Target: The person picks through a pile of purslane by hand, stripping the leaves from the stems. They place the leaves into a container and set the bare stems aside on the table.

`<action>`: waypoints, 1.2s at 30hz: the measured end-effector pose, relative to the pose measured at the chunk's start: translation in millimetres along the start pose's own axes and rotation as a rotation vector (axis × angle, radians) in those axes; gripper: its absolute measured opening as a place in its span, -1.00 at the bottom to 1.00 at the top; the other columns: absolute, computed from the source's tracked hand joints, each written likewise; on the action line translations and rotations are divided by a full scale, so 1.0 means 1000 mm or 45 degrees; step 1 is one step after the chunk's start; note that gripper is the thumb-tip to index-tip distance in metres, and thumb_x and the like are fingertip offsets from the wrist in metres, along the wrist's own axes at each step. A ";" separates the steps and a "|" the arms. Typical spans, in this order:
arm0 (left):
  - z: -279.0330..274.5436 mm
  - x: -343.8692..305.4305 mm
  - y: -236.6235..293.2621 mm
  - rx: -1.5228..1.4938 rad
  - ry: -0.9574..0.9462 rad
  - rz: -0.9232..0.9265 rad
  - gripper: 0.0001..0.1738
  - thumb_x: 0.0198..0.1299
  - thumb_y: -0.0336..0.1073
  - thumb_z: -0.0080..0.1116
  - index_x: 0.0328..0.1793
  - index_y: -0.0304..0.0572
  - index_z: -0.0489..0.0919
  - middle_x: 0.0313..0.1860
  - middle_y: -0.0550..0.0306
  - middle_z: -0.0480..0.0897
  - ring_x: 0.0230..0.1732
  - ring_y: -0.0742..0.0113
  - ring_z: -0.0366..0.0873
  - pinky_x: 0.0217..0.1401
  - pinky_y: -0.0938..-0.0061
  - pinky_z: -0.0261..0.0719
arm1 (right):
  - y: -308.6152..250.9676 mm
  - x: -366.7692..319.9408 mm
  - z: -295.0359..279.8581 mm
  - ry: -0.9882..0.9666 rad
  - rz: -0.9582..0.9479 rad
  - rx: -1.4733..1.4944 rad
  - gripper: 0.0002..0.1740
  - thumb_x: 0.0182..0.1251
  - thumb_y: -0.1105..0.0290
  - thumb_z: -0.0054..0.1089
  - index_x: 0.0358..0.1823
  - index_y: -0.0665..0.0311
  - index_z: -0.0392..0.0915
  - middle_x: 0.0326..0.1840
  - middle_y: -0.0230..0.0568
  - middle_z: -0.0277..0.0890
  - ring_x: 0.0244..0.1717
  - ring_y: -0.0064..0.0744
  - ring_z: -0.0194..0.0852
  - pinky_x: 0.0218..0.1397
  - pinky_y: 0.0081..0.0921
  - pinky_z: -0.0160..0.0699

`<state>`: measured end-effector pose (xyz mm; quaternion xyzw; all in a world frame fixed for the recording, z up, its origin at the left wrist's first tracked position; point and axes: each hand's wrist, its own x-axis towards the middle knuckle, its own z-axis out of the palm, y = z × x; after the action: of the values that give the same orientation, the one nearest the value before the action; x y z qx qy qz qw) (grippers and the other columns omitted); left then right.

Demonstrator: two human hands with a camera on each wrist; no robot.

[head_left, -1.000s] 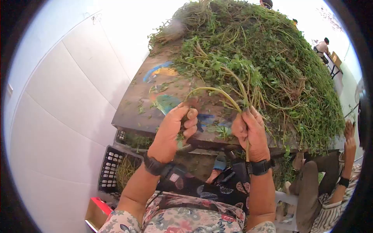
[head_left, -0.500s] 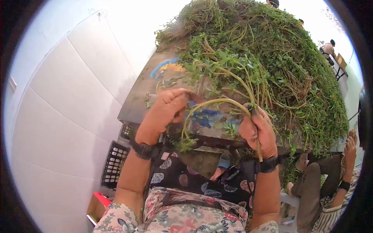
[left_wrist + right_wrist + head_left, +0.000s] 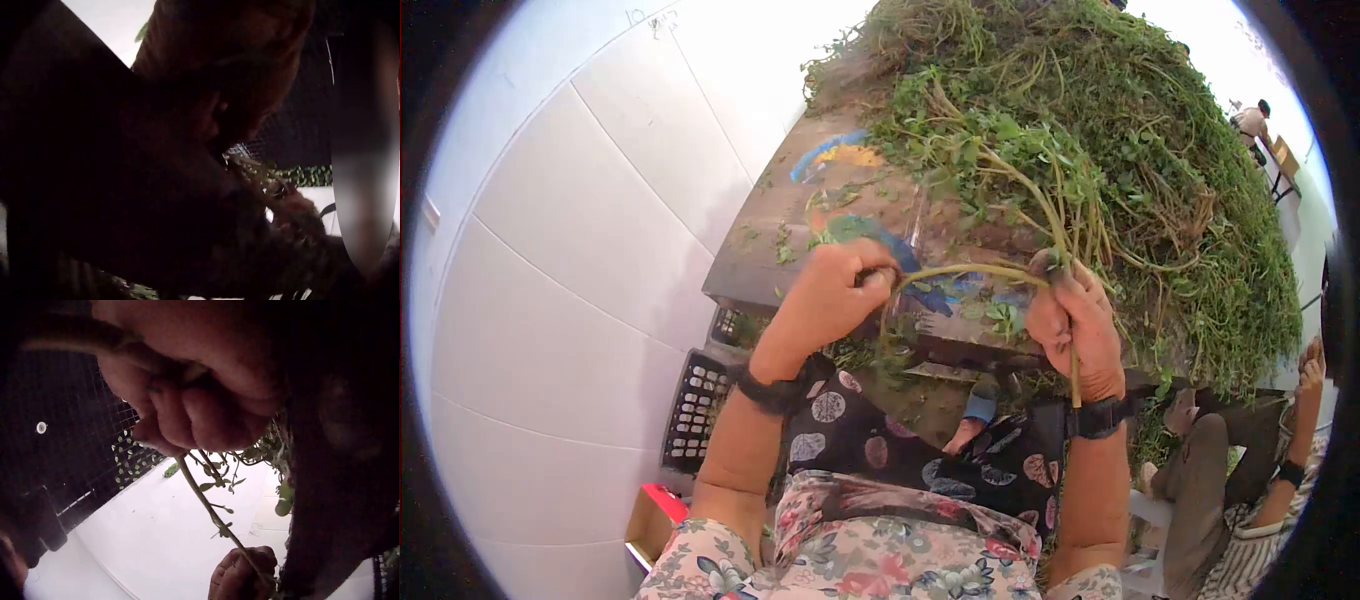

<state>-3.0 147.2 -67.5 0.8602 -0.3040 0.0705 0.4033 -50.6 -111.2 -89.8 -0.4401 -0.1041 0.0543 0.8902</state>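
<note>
Green stem point(image 3: 960, 268), left hand point(image 3: 825, 300) and right hand point(image 3: 1088, 335) gripping; head-only slipper point(image 3: 981, 406).

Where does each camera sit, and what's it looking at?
Head: worn on the person's head, facing forward and down at the plant heap and table; left hand, right hand, forearms and flowered shirt show.
Left wrist: on the left wrist, facing that hand's work; the hand looms large, but it's very dark.
Right wrist: on the right wrist, facing past its own curled fingers toward the left hand.
Head and right wrist both show a stem between the hands.
</note>
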 end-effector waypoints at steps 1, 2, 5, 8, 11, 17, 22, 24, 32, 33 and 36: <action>0.001 0.000 0.003 0.167 0.111 -0.015 -0.81 0.10 -0.42 -0.07 -0.26 -0.37 0.53 -0.50 0.18 0.58 -0.55 0.42 0.45 -0.44 0.53 0.40 | 0.000 0.000 0.000 -0.015 0.020 -0.064 -0.73 0.36 0.34 -0.06 -0.02 0.36 0.36 -0.73 -0.45 0.20 -0.81 -0.70 -0.01 -0.74 -0.68 -0.03; 0.002 0.001 0.003 0.102 0.157 -0.132 -0.81 0.11 -0.42 -0.09 -0.27 -0.36 0.53 -0.47 0.15 0.59 -0.57 0.43 0.44 -0.48 0.54 0.39 | 0.001 0.000 0.001 -0.030 0.037 -0.128 -0.74 0.36 0.34 -0.07 -0.03 0.35 0.37 -0.73 -0.45 0.20 -0.81 -0.70 -0.01 -0.73 -0.68 -0.03; 0.001 0.005 -0.006 -0.323 0.292 -0.458 -0.82 0.12 -0.42 -0.15 -0.31 -0.31 0.50 -0.40 0.10 0.60 -0.64 0.47 0.38 -0.59 0.59 0.32 | 0.004 0.000 0.000 0.027 -0.010 -0.074 -0.75 0.38 0.36 -0.10 -0.02 0.34 0.37 -0.73 -0.46 0.18 -0.79 -0.70 -0.01 -0.72 -0.69 -0.03; -0.006 0.008 -0.013 -0.936 0.334 -0.635 -0.85 0.12 -0.44 -0.19 -0.34 -0.19 0.45 -0.37 0.09 0.58 -0.67 0.56 0.30 -0.68 0.69 0.22 | 0.003 0.001 0.001 0.036 -0.046 -0.028 -0.80 0.36 0.31 -0.06 -0.13 0.29 0.38 -0.74 -0.49 0.18 -0.78 -0.71 -0.02 -0.71 -0.70 -0.08; -0.006 0.006 -0.003 -0.998 0.223 -0.602 -0.86 0.11 -0.46 -0.20 -0.33 -0.16 0.44 -0.35 0.09 0.58 -0.67 0.62 0.26 -0.70 0.74 0.17 | 0.000 0.002 0.006 0.059 -0.019 -0.008 -0.83 0.36 0.28 -0.05 -0.26 0.24 0.37 -0.75 -0.50 0.18 -0.78 -0.71 -0.02 -0.72 -0.69 -0.10; 0.001 0.003 0.021 -1.047 -0.065 -0.649 -0.78 0.14 -0.39 -0.18 -0.18 -0.21 0.50 -0.34 0.20 0.57 -0.64 0.66 0.23 -0.67 0.77 0.14 | 0.003 0.005 -0.004 0.167 -0.056 0.137 -0.82 0.40 0.34 -0.12 -0.10 0.27 0.33 -0.69 -0.47 0.15 -0.78 -0.68 0.00 -0.72 -0.69 0.02; 0.006 -0.004 0.038 -1.083 -0.190 -0.617 -0.76 0.19 -0.27 -0.14 -0.19 -0.19 0.53 -0.38 0.30 0.54 -0.62 0.70 0.19 -0.63 0.80 0.11 | 0.004 0.005 -0.005 0.187 -0.071 0.136 -0.81 0.40 0.35 -0.11 -0.07 0.28 0.34 -0.69 -0.47 0.14 -0.78 -0.68 0.02 -0.73 -0.69 0.03; 0.001 -0.008 0.037 -0.992 -0.327 -0.649 -0.76 0.20 -0.23 -0.13 -0.21 -0.16 0.54 -0.40 0.33 0.53 -0.61 0.71 0.19 -0.62 0.81 0.11 | 0.002 0.005 -0.003 0.235 -0.069 0.147 -0.81 0.40 0.36 -0.11 -0.07 0.28 0.35 -0.69 -0.47 0.13 -0.78 -0.69 0.02 -0.72 -0.69 0.03; -0.011 -0.039 0.032 -0.626 -0.568 -0.502 -0.81 0.20 -0.30 -0.09 -0.30 -0.20 0.53 -0.47 0.35 0.52 -0.55 0.64 0.30 -0.51 0.70 0.26 | 0.004 0.004 -0.001 0.247 -0.107 0.097 -0.76 0.38 0.39 -0.13 0.00 0.32 0.35 -0.71 -0.48 0.15 -0.77 -0.71 0.00 -0.70 -0.71 -0.02; -0.008 -0.046 0.023 -0.574 -0.531 -0.454 -0.82 0.19 -0.33 -0.08 -0.30 -0.23 0.53 -0.48 0.34 0.53 -0.53 0.60 0.34 -0.48 0.66 0.30 | 0.005 0.004 -0.001 0.237 -0.102 0.066 -0.76 0.38 0.39 -0.12 0.00 0.32 0.35 -0.71 -0.49 0.15 -0.77 -0.71 -0.01 -0.70 -0.72 -0.03; -0.007 -0.058 0.019 -0.099 -0.168 -0.262 -0.85 0.14 -0.39 -0.07 -0.28 -0.31 0.49 -0.54 0.21 0.52 -0.50 0.44 0.43 -0.40 0.53 0.40 | 0.003 0.002 0.005 0.102 -0.063 -0.235 -0.73 0.36 0.33 -0.07 0.00 0.30 0.36 -0.72 -0.50 0.18 -0.76 -0.73 -0.01 -0.69 -0.73 -0.06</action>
<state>-59.9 169.7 -71.6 0.8734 -0.2425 -0.0398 0.4205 -50.0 -105.3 -88.7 -0.5193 -0.0839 0.0051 0.8505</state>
